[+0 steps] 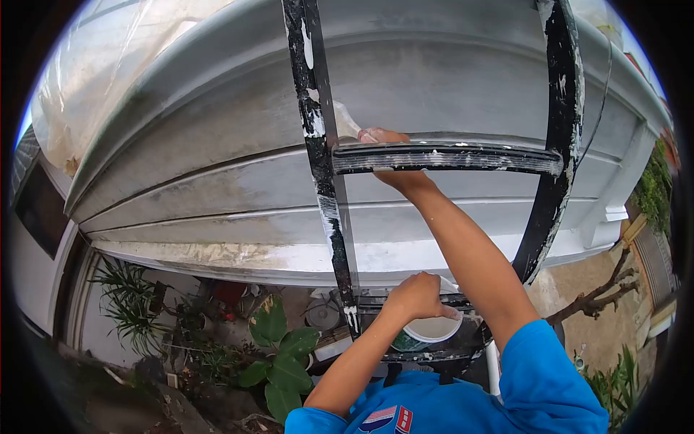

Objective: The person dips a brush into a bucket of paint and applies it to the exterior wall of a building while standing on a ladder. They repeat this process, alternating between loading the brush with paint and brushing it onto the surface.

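Inside open ladder frame (311, 108), right hand (389, 136) behind rung (448, 158).

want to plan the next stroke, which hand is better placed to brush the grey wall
Probably right: the right hand holds the brush up at the wall, while the left hand is down at the bucket.

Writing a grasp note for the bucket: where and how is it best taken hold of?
By the rim, from above, probably thumb inside, fingers outside. The bucket opens upward with a thin edge to pinch, while the ladder's lower parts crowd its wall. The left hand is at the rim, thumb over the opening; its fingertips are hidden.
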Demonstrator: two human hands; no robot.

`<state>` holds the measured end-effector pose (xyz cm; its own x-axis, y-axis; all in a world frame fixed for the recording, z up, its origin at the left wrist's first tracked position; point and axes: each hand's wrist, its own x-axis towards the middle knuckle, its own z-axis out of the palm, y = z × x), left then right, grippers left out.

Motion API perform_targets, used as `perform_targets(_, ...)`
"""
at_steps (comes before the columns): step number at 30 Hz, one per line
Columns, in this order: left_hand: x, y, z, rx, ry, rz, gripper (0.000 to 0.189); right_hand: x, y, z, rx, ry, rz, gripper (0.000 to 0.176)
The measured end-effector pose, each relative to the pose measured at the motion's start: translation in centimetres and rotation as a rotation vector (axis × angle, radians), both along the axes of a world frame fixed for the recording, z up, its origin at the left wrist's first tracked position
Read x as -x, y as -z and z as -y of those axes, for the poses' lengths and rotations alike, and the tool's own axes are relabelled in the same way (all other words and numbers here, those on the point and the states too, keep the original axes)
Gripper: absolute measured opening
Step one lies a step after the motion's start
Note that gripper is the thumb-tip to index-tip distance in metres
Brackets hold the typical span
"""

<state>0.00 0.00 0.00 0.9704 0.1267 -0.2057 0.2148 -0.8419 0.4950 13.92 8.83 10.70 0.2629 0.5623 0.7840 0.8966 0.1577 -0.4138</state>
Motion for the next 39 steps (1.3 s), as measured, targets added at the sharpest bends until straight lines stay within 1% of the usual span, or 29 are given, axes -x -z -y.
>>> perform_targets(1, 0.5, -0.8, -0.1, -0.023, 0.000, -0.026, 0.075, -0.5, 0.1, 1.0, -0.173, -0.063, -0.028, 0.016)
perform_targets(2, 0.8, -1.2, -0.3, -0.046, -0.006, -0.040, 0.074, -1.1, 0.2, 2.2, -0.268, 0.153, 0.194, 0.015)
perform_targets(3, 0.0, 0.4, 2.2, 0.065, -0.010, 0.014, 0.073, -2.4, 2.6, 5.2, -0.227, 0.333, 0.448, 0.014)
perform_targets(5, 0.2, 0.6, 0.9, 0.012, -0.015, 0.103, 0.072, -0.6, 2.8, 8.3, -0.284, 0.257, -0.128, 0.015)
perform_targets(8, -0.1, 0.0, 0.3, -0.007, 0.041, 0.000, 0.074, 1.1, 3.2, 10.2, -0.088, 0.352, -0.326, 0.020)
perform_targets(9, -0.3, -0.2, 0.3, -0.016, 0.043, -0.006, 0.075, 2.1, 3.0, 9.4, -0.181, 0.276, -0.275, 0.023)
perform_targets(10, -0.4, -0.4, 0.3, -0.026, 0.046, -0.013, 0.076, 2.7, 2.7, 8.4, -0.086, 0.201, -0.223, 0.024)
perform_targets(11, -0.4, -0.4, 0.6, -0.036, 0.049, -0.023, 0.077, 2.5, 3.6, 6.1, -0.101, 0.107, -0.151, 0.021)
perform_targets(12, -0.5, 1.1, 0.4, -0.043, 0.050, 0.032, 0.080, 3.0, 3.1, 4.5, -0.052, 0.076, -0.053, 0.018)
perform_targets(13, -0.6, 1.7, 0.5, -0.041, 0.047, 0.034, 0.081, 3.7, 2.3, 3.0, -0.131, 0.089, -0.100, 0.017)
perform_targets(14, -0.5, 2.0, 0.4, -0.035, 0.039, 0.037, 0.081, 1.7, 2.6, 0.8, -0.020, -0.022, -0.020, 0.022)
perform_targets(15, -0.5, 2.0, 0.3, -0.028, 0.026, 0.044, 0.082, 0.5, 1.0, 1.1, -0.033, -0.051, -0.148, 0.023)
perform_targets(17, -0.3, 0.5, 0.6, -0.035, 0.012, -0.006, 0.082, -1.0, -1.7, 2.7, -0.061, -0.118, -0.412, 0.031)
perform_targets(19, -0.3, 0.0, 0.4, -0.026, 0.013, -0.037, 0.084, -3.0, -0.4, 4.0, -0.343, 0.029, -0.380, 0.035)
perform_targets(21, -0.5, 0.4, 0.2, 0.009, 0.027, -0.044, 0.090, -5.6, 1.2, 7.2, -0.382, 0.039, -0.658, 0.032)
perform_targets(23, -0.8, 0.8, 0.2, 0.006, 0.057, -0.021, 0.089, -6.6, 1.5, 9.1, -0.779, -0.148, -1.030, 0.027)
perform_targets(24, -0.9, 0.9, 0.2, 0.000, 0.075, -0.013, 0.089, -6.7, 1.4, 9.3, -0.828, -0.154, -1.053, 0.025)
perform_targets(26, -0.9, 0.0, 0.3, 0.001, 0.077, -0.045, 0.082, -6.7, 0.7, 9.3, -0.942, -0.172, -1.093, 0.023)
perform_targets(27, -0.9, -0.3, 0.4, 0.002, 0.080, -0.064, 0.078, -5.4, 0.2, 8.5, -0.886, -0.229, -1.087, 0.026)
perform_targets(28, -1.1, 0.1, 0.4, 0.003, 0.076, -0.048, 0.078, -3.8, -0.8, 7.5, -0.738, -0.159, -1.056, 0.025)
perform_targets(29, -1.1, 1.1, 0.3, 0.006, 0.069, -0.031, 0.078, -2.8, -0.8, 5.6, -0.600, -0.116, -0.945, 0.026)
perform_targets(30, -1.2, 1.8, 0.3, 0.012, 0.064, -0.019, 0.078, -1.8, -0.7, 2.9, -0.501, -0.036, -0.665, 0.030)
perform_targets(31, -1.2, 2.1, 0.3, 0.054, 0.072, 0.051, 0.078, -0.2, -1.0, 1.0, -0.423, -0.020, -0.494, 0.034)
perform_targets(33, -0.7, 2.6, 0.1, 0.147, 0.087, 0.186, 0.079, 1.2, -1.9, -0.8, -0.248, -0.131, -0.340, 0.033)
perform_targets(35, -0.8, 2.8, 0.0, 0.107, 0.076, 0.097, 0.081, 0.0, -2.8, -0.5, -0.202, -0.101, -0.348, 0.033)
perform_targets(36, -0.9, 2.1, 0.0, 0.057, 0.063, 0.010, 0.082, -0.6, -3.3, -0.2, -0.179, -0.087, -0.354, 0.033)
perform_targets(37, -1.0, 1.4, 0.0, 0.010, 0.049, -0.077, 0.082, -1.6, -3.8, 1.7, -0.185, -0.048, -0.426, 0.033)
perform_targets(38, -1.1, 0.8, 0.1, 0.012, 0.045, -0.100, 0.083, -3.3, -3.7, 4.0, -0.190, -0.009, -0.499, 0.034)
perform_targets(39, -1.1, 0.4, 0.1, 0.015, 0.040, -0.124, 0.084, -5.2, -2.3, 5.2, -0.291, 0.143, -0.390, 0.033)
